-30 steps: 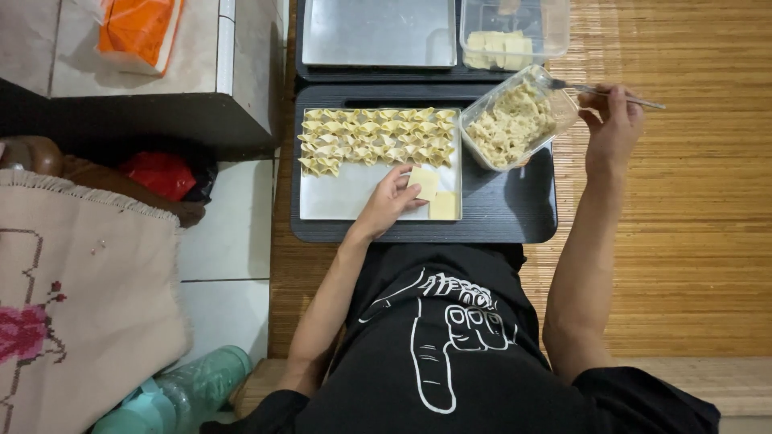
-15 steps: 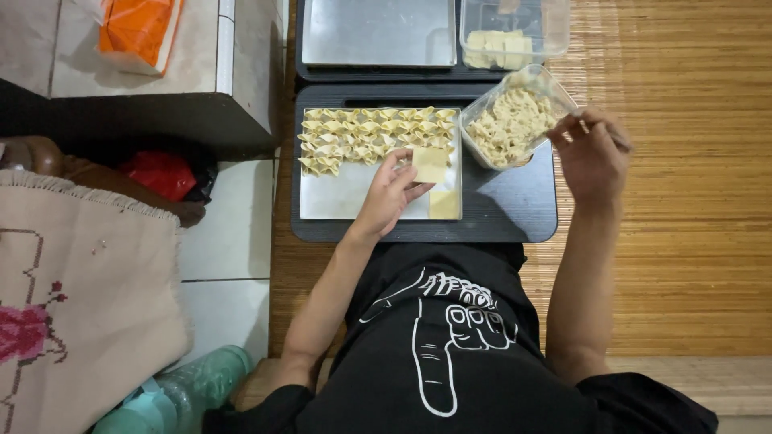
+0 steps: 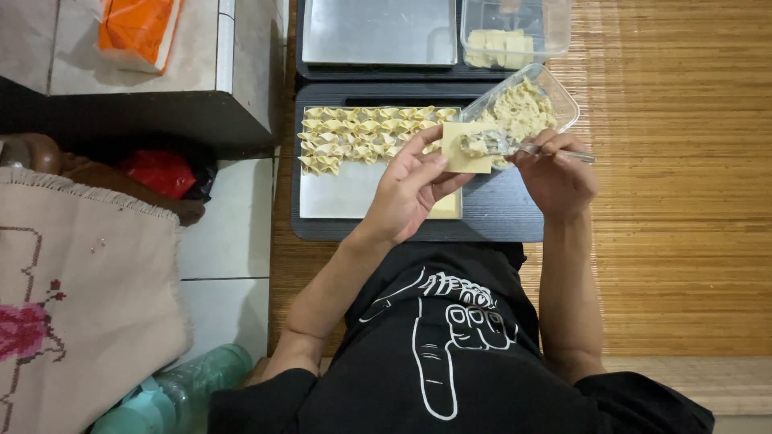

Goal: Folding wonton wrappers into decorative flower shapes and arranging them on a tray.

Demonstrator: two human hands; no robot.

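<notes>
Fingers of the left hand (image 3: 410,193) curl upward with the palm turned up, the forearm rising from the lower left across the black tray (image 3: 498,213). Thumb and fingertips pinch the left edge of a pale yellow square dough wrapper (image 3: 466,149), so this hand is closed on the wrapper and holds it flat in the air above the tray, between the metal baking sheet (image 3: 346,197) and the clear plastic tub of pale minced filling (image 3: 527,108).

Wrapper looks thin, smooth and square-cornered, and it carries a small lump of greyish filling at its upper middle. The bowl of a metal spoon (image 3: 503,145) rests on that lump, its handle running right.

Right hand (image 3: 555,173) comes in from the lower right with the wrist bent inward and the knuckles up; its fingers are closed round the spoon handle, the handle's end sticking out past them to the right.

On the metal sheet, rows of folded yellow dumplings (image 3: 366,128) fill the upper part, just left of the raised wrapper. A stack of flat wrappers (image 3: 446,207) lies at the sheet's lower right corner, partly hidden under the left hand. Behind the tray sit a second, bare metal sheet (image 3: 378,32) and another clear tub holding pale squares (image 3: 503,44). A woven bamboo mat (image 3: 675,201) lies under everything on the right.
</notes>
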